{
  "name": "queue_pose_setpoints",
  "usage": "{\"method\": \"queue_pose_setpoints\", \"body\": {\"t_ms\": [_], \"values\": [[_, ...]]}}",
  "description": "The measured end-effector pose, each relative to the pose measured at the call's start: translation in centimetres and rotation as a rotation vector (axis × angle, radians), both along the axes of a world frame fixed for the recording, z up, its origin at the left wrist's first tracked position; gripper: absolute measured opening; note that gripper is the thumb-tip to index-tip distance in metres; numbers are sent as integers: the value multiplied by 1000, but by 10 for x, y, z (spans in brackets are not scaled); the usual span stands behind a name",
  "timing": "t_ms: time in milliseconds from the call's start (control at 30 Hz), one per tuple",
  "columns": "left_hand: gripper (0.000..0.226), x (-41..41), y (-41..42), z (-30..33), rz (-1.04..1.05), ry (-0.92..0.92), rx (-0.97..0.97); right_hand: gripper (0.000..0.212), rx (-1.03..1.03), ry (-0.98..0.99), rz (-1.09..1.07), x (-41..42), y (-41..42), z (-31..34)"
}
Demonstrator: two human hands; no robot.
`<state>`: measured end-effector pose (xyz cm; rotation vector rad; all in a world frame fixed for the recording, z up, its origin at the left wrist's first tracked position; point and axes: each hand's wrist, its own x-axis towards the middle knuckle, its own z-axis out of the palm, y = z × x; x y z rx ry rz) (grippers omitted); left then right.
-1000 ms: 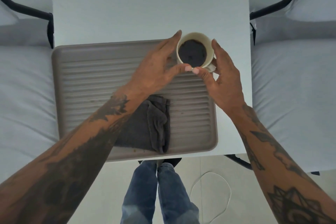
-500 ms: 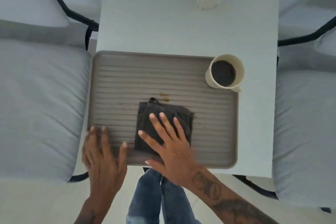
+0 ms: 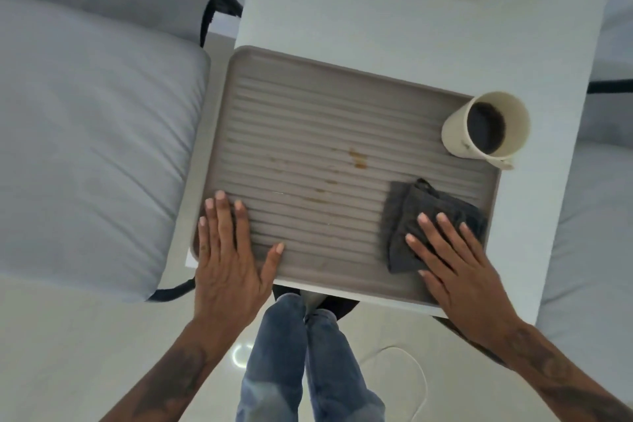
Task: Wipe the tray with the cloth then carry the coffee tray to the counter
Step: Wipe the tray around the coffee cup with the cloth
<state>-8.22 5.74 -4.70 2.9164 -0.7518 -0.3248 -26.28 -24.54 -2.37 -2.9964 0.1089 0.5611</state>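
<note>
White table [image 3: 411,20] fills centre and upper right of frame, with ribbed grey tray [image 3: 308,113] on it. Left hand [image 3: 229,264] lies flat on tray's lower left corner, fingers spread. Right hand [image 3: 455,267] presses flat, fingers spread, on dark cloth [image 3: 404,212] at lower right of tray. Coffee cup [image 3: 486,127] stands at tray's upper right corner.

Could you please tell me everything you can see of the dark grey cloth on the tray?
The dark grey folded cloth looks like soft woven fabric, bunched into a rough rectangle with creases and a small loop at its far edge. It lies flat on the near right part of the taupe ribbed plastic tray, just short of the cream mug of dark coffee and apart from it. The right hand presses on it, fingers spread flat. The brown stains lie uncovered to its left.
</note>
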Motion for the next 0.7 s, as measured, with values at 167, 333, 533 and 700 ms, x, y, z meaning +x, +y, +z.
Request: {"method": "queue_pose_setpoints", "body": {"t_ms": [167,333,533,700], "values": [[87,1,-1,-2,-24,21,-1,50,48,-120,48,40,39,-7],[82,2,-1,-1,-52,45,60,48,173,-232,94,141,134,-18],[86,1,-3,2,-5,47,30,48,114,-203,85,116,105,-18],[89,2,-4,0,1,72,45,50,16,-64,-103,12,14,-1]]}}
